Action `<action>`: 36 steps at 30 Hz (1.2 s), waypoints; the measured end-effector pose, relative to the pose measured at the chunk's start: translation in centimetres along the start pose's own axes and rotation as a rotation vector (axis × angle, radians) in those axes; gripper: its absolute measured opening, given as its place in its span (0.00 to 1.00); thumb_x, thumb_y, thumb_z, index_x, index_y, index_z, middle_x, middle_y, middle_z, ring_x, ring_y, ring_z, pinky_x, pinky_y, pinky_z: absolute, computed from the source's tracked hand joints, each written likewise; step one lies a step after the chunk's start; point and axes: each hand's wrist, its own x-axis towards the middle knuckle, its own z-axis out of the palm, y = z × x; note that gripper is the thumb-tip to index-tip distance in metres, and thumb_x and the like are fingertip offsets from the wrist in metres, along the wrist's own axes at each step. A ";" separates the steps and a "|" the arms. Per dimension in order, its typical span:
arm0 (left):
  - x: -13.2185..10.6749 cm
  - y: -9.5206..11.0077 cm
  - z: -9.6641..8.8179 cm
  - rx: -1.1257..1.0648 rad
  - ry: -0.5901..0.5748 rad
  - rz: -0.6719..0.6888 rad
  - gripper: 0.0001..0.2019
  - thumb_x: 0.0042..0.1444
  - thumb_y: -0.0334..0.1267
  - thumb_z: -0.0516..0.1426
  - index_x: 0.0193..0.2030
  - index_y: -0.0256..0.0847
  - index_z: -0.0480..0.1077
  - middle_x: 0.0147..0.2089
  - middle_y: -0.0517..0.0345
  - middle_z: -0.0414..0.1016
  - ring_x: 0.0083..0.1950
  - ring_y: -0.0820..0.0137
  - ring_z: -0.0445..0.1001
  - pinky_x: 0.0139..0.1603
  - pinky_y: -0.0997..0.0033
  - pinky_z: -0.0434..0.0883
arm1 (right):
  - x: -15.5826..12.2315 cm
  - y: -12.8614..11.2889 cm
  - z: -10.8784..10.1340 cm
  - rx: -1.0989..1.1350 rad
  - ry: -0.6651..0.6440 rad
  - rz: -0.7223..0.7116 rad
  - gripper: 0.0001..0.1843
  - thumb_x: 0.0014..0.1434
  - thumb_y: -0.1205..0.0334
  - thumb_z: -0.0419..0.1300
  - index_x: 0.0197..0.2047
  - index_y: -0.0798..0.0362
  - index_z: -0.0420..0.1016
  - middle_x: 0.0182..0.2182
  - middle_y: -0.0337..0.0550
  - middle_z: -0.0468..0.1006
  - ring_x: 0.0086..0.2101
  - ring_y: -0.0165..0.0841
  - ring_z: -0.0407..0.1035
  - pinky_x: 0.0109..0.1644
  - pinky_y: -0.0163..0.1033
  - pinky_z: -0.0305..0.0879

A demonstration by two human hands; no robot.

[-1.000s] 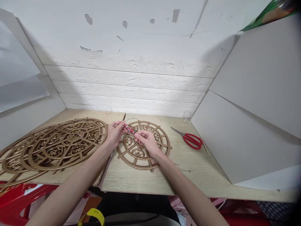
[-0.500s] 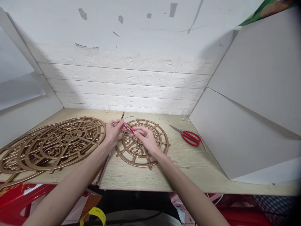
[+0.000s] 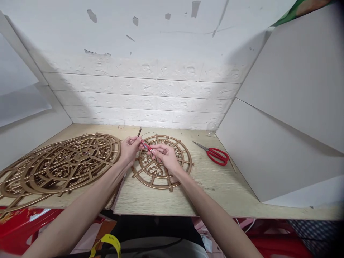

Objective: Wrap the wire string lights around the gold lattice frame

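Observation:
My left hand (image 3: pixel 129 150) and my right hand (image 3: pixel 165 156) meet above a small round gold filigree panel (image 3: pixel 161 173) that lies flat on the wooden tabletop (image 3: pixel 220 186). Both hands pinch a small red cylindrical piece (image 3: pixel 145 145) between their fingertips. A thin wire loop (image 3: pixel 150 134) arches up from the red piece. The fingers of both hands are closed around it.
A stack of larger gold filigree discs (image 3: pixel 61 165) lies to the left. Red-handled scissors (image 3: pixel 216 155) rest to the right, near a white board wall (image 3: pixel 282 125). A white brick-pattern wall stands behind. Red plastic furniture (image 3: pixel 16 225) shows below the table's front edge.
The hands stay together on the red piece with only small finger shifts. The view has tilted slightly, so everything sits a little higher and further left in the picture.

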 end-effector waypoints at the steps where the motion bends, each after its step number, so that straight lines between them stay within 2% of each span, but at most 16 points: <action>1: 0.1 0.1 0.0 -0.010 -0.010 -0.002 0.19 0.33 0.36 0.71 0.27 0.35 0.66 0.27 0.54 0.76 0.24 0.75 0.73 0.24 0.78 0.70 | 0.0 -0.3 -0.1 -0.009 -0.011 0.005 0.18 0.45 0.53 0.70 0.38 0.53 0.79 0.29 0.43 0.82 0.23 0.28 0.68 0.20 0.30 0.51; 5: 0.3 0.9 0.0 -0.057 -0.055 0.013 0.16 0.36 0.34 0.70 0.29 0.35 0.68 0.28 0.52 0.77 0.25 0.75 0.73 0.23 0.80 0.69 | 0.0 -1.5 -0.8 -0.055 -0.002 -0.016 0.16 0.47 0.52 0.69 0.35 0.53 0.79 0.26 0.41 0.80 0.23 0.27 0.67 0.22 0.30 0.55; 10: 0.3 1.6 0.1 -0.080 0.002 0.028 0.14 0.39 0.31 0.69 0.29 0.36 0.67 0.27 0.54 0.77 0.23 0.77 0.71 0.24 0.79 0.69 | 0.1 -2.0 -1.9 -0.030 0.059 -0.032 0.15 0.45 0.53 0.71 0.33 0.54 0.79 0.26 0.40 0.79 0.23 0.26 0.67 0.26 0.32 0.61; 17: 0.3 1.7 0.1 -0.074 0.050 0.005 0.12 0.42 0.28 0.67 0.28 0.36 0.66 0.27 0.54 0.77 0.22 0.78 0.70 0.24 0.79 0.69 | 0.0 -1.8 -1.8 0.014 -0.035 -0.022 0.14 0.46 0.58 0.71 0.36 0.53 0.80 0.30 0.41 0.81 0.28 0.28 0.70 0.31 0.33 0.64; 19: 0.3 1.7 0.1 -0.075 0.049 0.007 0.12 0.42 0.28 0.67 0.28 0.36 0.66 0.27 0.55 0.76 0.22 0.78 0.70 0.24 0.79 0.69 | 0.0 -2.1 -1.9 0.049 -0.009 -0.027 0.14 0.46 0.58 0.71 0.38 0.53 0.80 0.31 0.41 0.81 0.29 0.28 0.70 0.32 0.33 0.64; 22: 0.4 1.6 0.0 -0.099 0.047 0.017 0.12 0.42 0.28 0.66 0.28 0.37 0.65 0.27 0.56 0.76 0.23 0.78 0.70 0.25 0.79 0.70 | 0.0 -2.4 -2.4 0.030 0.107 -0.066 0.15 0.49 0.56 0.68 0.39 0.53 0.79 0.36 0.43 0.81 0.32 0.30 0.71 0.33 0.34 0.64; 25: 0.4 1.5 -0.1 -0.125 0.043 0.025 0.13 0.42 0.28 0.67 0.28 0.37 0.65 0.27 0.58 0.76 0.23 0.78 0.71 0.25 0.80 0.70 | 0.2 -2.2 -2.8 -0.175 0.220 -0.141 0.10 0.52 0.58 0.64 0.37 0.53 0.79 0.39 0.44 0.80 0.36 0.33 0.71 0.36 0.36 0.65; 27: 0.4 1.5 0.0 -0.134 0.037 0.017 0.13 0.42 0.27 0.67 0.28 0.37 0.65 0.27 0.58 0.76 0.23 0.78 0.71 0.25 0.80 0.69 | 0.2 -1.8 -2.8 -0.334 0.213 -0.185 0.07 0.55 0.62 0.60 0.36 0.53 0.78 0.37 0.43 0.80 0.36 0.34 0.71 0.37 0.37 0.65; 31: 0.4 1.5 0.1 -0.112 0.052 -0.007 0.12 0.43 0.27 0.67 0.28 0.36 0.66 0.26 0.56 0.76 0.22 0.79 0.70 0.25 0.80 0.68 | -0.1 -1.0 -2.0 -0.689 0.007 -0.304 0.12 0.58 0.72 0.53 0.36 0.53 0.78 0.34 0.42 0.80 0.33 0.33 0.71 0.40 0.39 0.65; 34: 0.4 1.6 0.2 -0.117 0.053 -0.017 0.11 0.44 0.27 0.66 0.28 0.36 0.66 0.27 0.55 0.76 0.23 0.79 0.70 0.26 0.80 0.68 | -0.4 -0.5 -1.6 -0.989 -0.133 -0.411 0.14 0.59 0.75 0.54 0.40 0.53 0.78 0.38 0.45 0.80 0.40 0.36 0.71 0.47 0.42 0.64; 36: 0.4 1.6 0.2 -0.129 0.053 -0.030 0.11 0.44 0.27 0.66 0.27 0.36 0.67 0.27 0.55 0.76 0.23 0.79 0.70 0.26 0.80 0.68 | -0.4 -0.1 -1.5 -1.106 -0.188 -0.417 0.12 0.61 0.73 0.56 0.44 0.54 0.77 0.41 0.47 0.80 0.43 0.38 0.70 0.49 0.43 0.64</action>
